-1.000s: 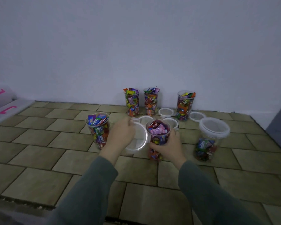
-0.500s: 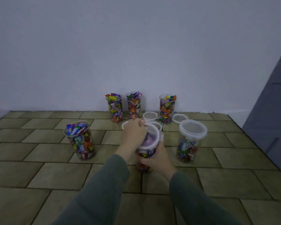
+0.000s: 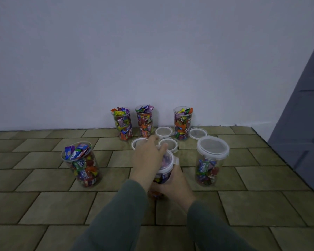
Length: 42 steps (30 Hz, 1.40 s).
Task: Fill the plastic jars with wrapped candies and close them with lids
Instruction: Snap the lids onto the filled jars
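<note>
Near the middle of the tiled floor, the right hand (image 3: 172,185) grips the clear plastic candy jar (image 3: 161,175), and the left hand (image 3: 147,156) presses the white-rimmed clear lid (image 3: 168,163) with curled fingers. Heaped candies may stop the lid seating, or uneven pressure may tip the jar. The open left jar (image 3: 82,165) wrappers read "Relaxa".

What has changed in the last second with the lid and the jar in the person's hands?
The left hand brought the lid, held beside the jar a second ago, onto the jar and now presses it down. The right hand kept gripping the jar. The other jars and loose lids stayed in place.
</note>
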Available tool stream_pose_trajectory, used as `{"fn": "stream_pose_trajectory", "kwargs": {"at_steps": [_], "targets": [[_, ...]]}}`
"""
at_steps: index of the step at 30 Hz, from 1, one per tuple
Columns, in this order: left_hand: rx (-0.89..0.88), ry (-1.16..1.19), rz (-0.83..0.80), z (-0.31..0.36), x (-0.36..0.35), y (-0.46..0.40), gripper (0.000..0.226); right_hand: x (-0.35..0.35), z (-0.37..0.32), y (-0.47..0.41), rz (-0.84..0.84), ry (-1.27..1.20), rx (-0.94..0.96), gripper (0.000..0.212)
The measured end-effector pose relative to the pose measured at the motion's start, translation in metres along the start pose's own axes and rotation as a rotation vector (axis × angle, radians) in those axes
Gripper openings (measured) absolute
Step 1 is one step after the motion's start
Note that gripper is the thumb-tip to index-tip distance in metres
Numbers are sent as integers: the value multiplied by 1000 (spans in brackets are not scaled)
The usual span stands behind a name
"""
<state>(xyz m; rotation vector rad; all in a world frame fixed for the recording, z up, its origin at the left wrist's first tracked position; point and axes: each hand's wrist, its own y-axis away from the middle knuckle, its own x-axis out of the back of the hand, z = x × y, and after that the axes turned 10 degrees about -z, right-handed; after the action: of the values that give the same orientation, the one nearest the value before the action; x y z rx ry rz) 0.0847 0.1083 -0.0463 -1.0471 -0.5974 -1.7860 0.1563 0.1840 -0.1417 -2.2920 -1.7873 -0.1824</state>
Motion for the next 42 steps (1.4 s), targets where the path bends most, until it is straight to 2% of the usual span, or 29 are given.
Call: {"fn": "stream_pose_trajectory", "kwargs": {"at_steps": [3,6,8,12,13,15,17,21,25,30,32,34,38,42], "targets": [[-64,-140,72,-4,-2,-1,34,0,0,0,-11,6,1,96],[-42,-22,5,-7,-1,-5,36,-1,1,0,-5,-1,-14,95],[-37,-41,28,-5,-1,-5,36,0,0,-1,3,-1,-20,96],[-160,-262,279,8,-6,9,34,1,-2,-7,36,33,-19,95],[-211,-263,292,9,-11,14,36,2,-5,-9,57,53,-19,87],[-242,-217,148,12,-22,22,41,6,-10,-11,95,130,5,61],[-241,-189,92,11,-29,23,41,11,-8,-15,133,196,42,50],[-217,-108,98,15,-29,18,39,11,-1,-19,156,245,35,57],[-272,-195,119,15,-28,20,40,13,-3,-22,137,219,33,61],[-397,-124,-302,-9,1,12,54,30,7,-15,82,44,46,88],[-442,-90,-363,-18,5,11,57,37,11,-14,31,43,35,93],[-488,-59,-332,-23,0,10,56,39,13,-14,11,44,19,96],[-583,-8,-170,-28,-15,9,54,43,13,-15,6,47,4,99],[-612,119,-98,-29,-31,6,56,47,15,-16,17,79,-3,103]]}}
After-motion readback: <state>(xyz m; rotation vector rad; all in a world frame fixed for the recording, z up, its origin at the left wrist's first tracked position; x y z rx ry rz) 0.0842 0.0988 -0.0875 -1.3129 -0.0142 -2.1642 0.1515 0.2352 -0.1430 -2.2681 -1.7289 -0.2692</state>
